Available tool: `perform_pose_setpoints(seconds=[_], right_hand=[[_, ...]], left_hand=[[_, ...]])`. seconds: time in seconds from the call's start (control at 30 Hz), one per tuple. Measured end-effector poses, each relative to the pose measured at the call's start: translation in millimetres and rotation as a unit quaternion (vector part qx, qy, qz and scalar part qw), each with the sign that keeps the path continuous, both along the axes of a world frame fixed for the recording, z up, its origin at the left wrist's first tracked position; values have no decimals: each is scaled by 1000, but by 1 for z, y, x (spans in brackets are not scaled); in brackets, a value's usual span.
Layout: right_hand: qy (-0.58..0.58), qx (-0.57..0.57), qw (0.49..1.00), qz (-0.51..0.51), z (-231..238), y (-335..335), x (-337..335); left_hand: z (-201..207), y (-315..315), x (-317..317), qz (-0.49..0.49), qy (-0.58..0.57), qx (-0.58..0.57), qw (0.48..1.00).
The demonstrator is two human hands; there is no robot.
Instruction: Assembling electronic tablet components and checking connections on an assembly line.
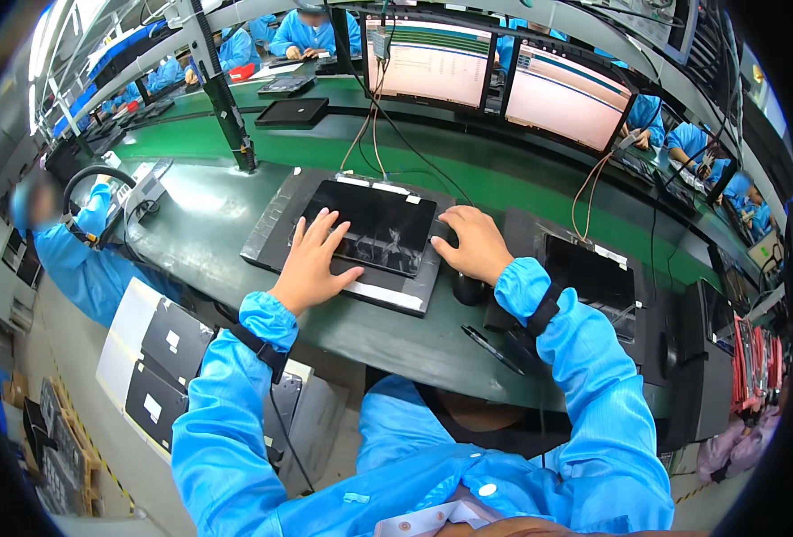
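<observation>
A dark tablet-like screen (374, 224) lies face up in a black padded holder (275, 219) with white tape along its edges. My left hand (314, 266) rests with spread fingers over the left side of the screen, its thumb near the lower edge. At the screen's right edge is my right hand (475, 246), fingers bent, thumb and forefinger apart; it holds nothing that I can see. A black mouse (470, 288) sits just under the right hand, partly hidden by it. Thin cables run down to the top of the holder.
A second dark screen (591, 273) lies in another holder on the right. A black pen (493, 349) is near the green bench's front edge. Two monitors (428, 63) stand behind. Beside my left arm is a white rack (132, 336) with black panels. Co-workers in blue sit around.
</observation>
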State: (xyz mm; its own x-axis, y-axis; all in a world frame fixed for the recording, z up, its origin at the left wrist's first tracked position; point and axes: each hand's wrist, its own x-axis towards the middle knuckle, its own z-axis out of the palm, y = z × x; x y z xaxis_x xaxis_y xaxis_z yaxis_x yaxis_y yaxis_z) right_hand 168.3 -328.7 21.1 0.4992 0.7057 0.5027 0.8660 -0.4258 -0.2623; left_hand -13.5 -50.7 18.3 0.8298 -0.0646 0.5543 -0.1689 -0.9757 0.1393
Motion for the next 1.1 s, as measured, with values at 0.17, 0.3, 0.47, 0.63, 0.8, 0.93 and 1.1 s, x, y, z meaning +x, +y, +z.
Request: perform_pose_setpoints(seconds=[0.17, 0.3, 0.47, 0.63, 0.8, 0.93, 1.1], right_hand=[[19, -36, 999, -8, -5, 21, -6], [10, -116, 992, -55, 10, 35, -10], [5, -140, 990, -32, 13, 28, -3], [109, -86, 990, -10, 21, 16, 6], [83, -50, 995, -2, 67, 11, -27], [-121, -18, 992, -16, 86, -42, -67], [-12, -90, 993, -76, 33, -134, -160]], left_hand=[[-8, -2, 23, -33, 67, -9, 997], [-16, 3, 27, -56, 82, -30, 995], [-8, 5, 28, -60, 93, -40, 993], [5, -16, 35, -37, 80, -5, 996], [4, -11, 37, -50, -31, 61, 996], [32, -31, -10, -22, -142, 15, 990], [40, -81, -133, 70, -94, -503, 856]])
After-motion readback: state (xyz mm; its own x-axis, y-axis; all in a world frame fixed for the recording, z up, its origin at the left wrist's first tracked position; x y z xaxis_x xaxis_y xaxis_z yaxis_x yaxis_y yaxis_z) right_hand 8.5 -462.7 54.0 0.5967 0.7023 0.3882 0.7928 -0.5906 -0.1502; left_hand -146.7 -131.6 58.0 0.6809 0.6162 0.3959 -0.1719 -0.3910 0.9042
